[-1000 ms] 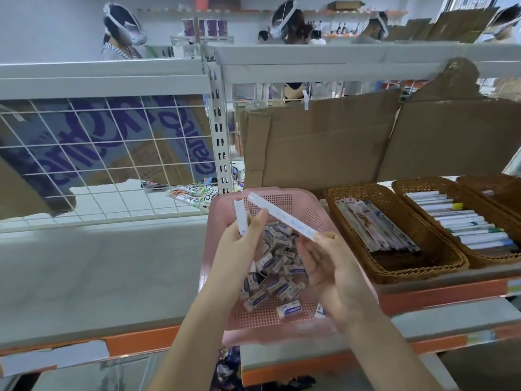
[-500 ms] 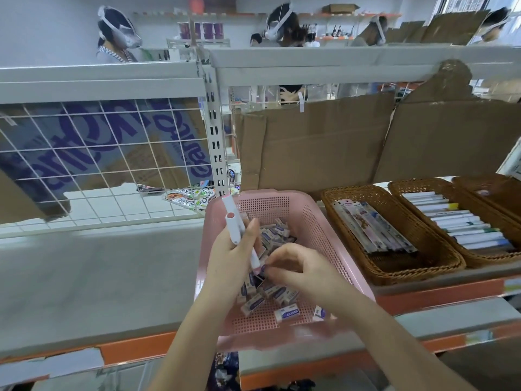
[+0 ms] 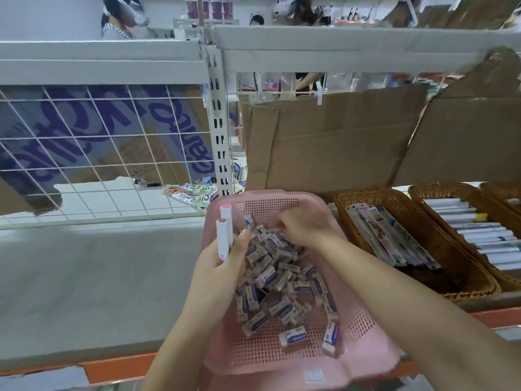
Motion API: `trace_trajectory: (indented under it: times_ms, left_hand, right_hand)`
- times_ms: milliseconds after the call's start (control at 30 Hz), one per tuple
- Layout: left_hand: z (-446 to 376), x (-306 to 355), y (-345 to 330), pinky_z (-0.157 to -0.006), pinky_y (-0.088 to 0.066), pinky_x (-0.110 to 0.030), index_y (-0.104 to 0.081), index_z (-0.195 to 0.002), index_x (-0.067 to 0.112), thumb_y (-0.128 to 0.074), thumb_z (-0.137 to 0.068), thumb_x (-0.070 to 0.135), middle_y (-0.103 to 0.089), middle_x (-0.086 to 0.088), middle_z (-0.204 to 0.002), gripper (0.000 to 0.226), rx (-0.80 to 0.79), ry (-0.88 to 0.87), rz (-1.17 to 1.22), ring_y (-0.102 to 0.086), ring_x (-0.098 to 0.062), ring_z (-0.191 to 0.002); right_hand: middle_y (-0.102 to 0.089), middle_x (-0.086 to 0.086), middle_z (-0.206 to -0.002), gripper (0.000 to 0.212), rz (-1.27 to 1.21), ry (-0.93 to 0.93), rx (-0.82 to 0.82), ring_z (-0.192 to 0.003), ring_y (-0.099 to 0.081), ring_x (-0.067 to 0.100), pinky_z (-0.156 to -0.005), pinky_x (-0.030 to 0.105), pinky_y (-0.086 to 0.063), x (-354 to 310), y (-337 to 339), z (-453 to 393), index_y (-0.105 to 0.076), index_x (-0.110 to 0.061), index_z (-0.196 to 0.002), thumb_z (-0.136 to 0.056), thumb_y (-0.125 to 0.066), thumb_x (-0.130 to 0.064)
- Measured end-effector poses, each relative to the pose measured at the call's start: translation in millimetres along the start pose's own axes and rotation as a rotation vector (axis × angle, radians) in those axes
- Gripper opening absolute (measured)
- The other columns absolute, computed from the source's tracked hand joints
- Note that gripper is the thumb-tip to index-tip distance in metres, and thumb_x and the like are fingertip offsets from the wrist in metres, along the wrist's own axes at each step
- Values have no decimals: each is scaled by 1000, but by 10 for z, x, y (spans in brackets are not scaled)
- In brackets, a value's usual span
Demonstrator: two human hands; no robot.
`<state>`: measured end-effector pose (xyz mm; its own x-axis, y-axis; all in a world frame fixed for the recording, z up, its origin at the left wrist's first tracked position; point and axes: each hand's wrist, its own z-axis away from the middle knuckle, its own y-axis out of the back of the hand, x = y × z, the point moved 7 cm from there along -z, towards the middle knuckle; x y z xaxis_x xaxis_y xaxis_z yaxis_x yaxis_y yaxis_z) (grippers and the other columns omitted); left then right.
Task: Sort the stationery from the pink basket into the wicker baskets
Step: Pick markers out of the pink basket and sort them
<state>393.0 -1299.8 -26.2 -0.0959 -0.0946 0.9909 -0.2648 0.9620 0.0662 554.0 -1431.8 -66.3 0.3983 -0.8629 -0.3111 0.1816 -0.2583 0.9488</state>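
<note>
Grey shelving (image 3: 84, 277) carries your pink basket (image 3: 282, 359), its perforated plastic floor heaped with small boxy erasers (image 3: 270, 280). Your left hand (image 3: 220, 266) holds two smooth white markers (image 3: 224, 232) upright, fingers wrapped around their lower barrels. Your right hand (image 3: 303, 228) digs into the pile, fingers curled; whether it holds anything, you cannot tell. Markers look light, stiff, slippery: grip mid-barrel. Woven wicker baskets (image 3: 417, 246) wait just right.

- The left hand (image 3: 222, 263) held two white markers (image 3: 224, 235) upright over the pink basket (image 3: 363, 328).
- The right hand (image 3: 301, 230) dug among the erasers (image 3: 279, 283).
- Two wicker baskets (image 3: 349, 198) stood rightward on the shelf (image 3: 84, 277).
</note>
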Motion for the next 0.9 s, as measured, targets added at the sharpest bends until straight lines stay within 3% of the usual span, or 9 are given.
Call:
trace_trajectory:
  times_ms: [33, 100, 233, 333, 400, 500, 633, 800, 900]
  left_hand:
    - [-28, -1, 3, -50, -18, -28, -30, -56, 27, -53, -78, 63, -24, 12, -53, 48, 5, -3, 17, -21, -9, -50]
    - [-82, -11, 14, -50, -18, -29, -31, -54, 28, -54, -85, 60, -24, 12, -52, 50, 6, 4, 34, -20, -10, -49]
    - [-66, -30, 66, -48, -17, -28, -32, -52, 30, -53, -84, 49, -23, 12, -51, 43, 20, 2, 39, -20, -11, -49]
    - [-262, -232, 17, -52, -29, -28, -35, -58, 28, -49, -98, 27, -33, 7, -56, 42, 76, 139, 22, -29, -12, -49]
    - [-325, -380, 19, -66, -40, -31, -38, -65, 22, -42, -101, 15, -41, 2, -65, 36, 76, 275, 47, -40, -13, -55]
    - [-217, -186, -17, -50, -25, -26, -31, -57, 25, -52, -91, 38, -27, 8, -55, 42, 23, 105, 7, -24, -12, -49]
    - [-116, -160, 33, -50, -19, -27, -31, -54, 27, -53, -80, 48, -24, 10, -53, 41, 10, 56, 20, -21, -11, -50]
    - [-132, -151, 43, -51, -17, -31, -30, -54, 28, -54, -77, 56, -25, 10, -52, 44, 9, 47, -1, -20, -13, -50]
    - [-122, -124, 35, -51, -18, -31, -30, -55, 29, -52, -83, 53, -25, 11, -52, 43, -2, 39, 8, -20, -12, -50]
  right_hand:
    - [-57, -6, -81, 23, -35, -23, 21, -75, -59, 13, -60, 20, -43, 25, -25, -64, -54, -22, -81, -97, -40, -13]
    - [-60, -5, -83, 24, -47, -66, 10, -74, -58, 9, -62, 15, -39, 66, -121, -198, -59, -20, -88, -98, -38, -16]
    - [-62, 7, -97, 25, -26, -182, -94, -87, -60, 22, -74, 27, -44, 103, -275, -451, -64, -8, -108, -96, -45, -19]
    - [-60, 1, -76, 22, -31, -210, -149, -68, -57, 17, -60, 23, -40, 169, -316, -499, -67, -12, -95, -90, -48, -21]
    - [-62, -1, -75, 19, 10, -149, -131, -72, -60, 18, -59, 26, -42, 205, -313, -515, -65, -17, -82, -84, -49, -27]
    - [-66, 7, -95, 21, -10, -150, -203, -86, -61, 25, -76, 34, -46, 222, -356, -501, -66, -14, -94, -85, -48, -22]
    - [-63, 8, -110, 23, 142, -100, -270, -99, -60, 27, -85, 31, -47, 123, -299, -449, -64, -11, -112, -91, -55, -13]
    - [-61, 3, -89, 8, 155, 32, -144, -74, -59, 16, -57, 23, -41, 63, -65, -293, -60, -13, -97, -92, -53, -10]
    - [-57, -9, -80, 7, 113, 76, -106, -70, -53, 7, -51, 19, -34, 7, 155, -196, -67, -21, -91, -90, -62, -26]
